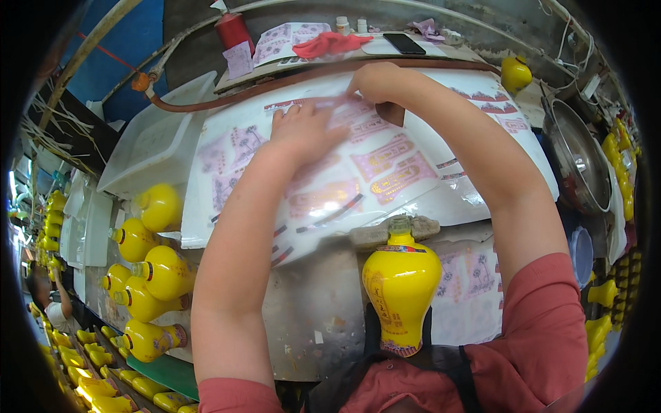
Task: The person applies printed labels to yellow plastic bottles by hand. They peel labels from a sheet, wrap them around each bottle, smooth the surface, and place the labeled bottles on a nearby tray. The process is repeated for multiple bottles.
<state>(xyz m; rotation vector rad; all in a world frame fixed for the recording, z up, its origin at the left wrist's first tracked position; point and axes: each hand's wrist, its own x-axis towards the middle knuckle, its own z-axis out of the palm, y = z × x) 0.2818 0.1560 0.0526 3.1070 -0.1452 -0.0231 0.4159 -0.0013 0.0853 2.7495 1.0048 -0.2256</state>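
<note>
Glossy sheets of decals (396, 162) with pink, purple and gold prints cover the white work board (206, 186) before me. My left hand (306, 131) lies over these sheets, fingers spread and partly smeared by motion. Beyond it, my right hand (377, 84) is bent inward, its fingers closed, mostly hidden by the back of the hand. A flat brown scraper-like piece (391, 114) sticks out beneath that hand. Between my forearms, a yellow bottle (403, 282) with decals on its side, shoulder and base points away from me, its clear neck at a grey block (365, 238).
Several yellow bottles (169, 272) stand or lean at the left, by a translucent plastic bin (148, 148). On the far shelf are a red cloth (330, 45), a phone (404, 44) and a red container (235, 32). A metal basin (578, 158) is at the right. A brown hose (275, 87) borders the board.
</note>
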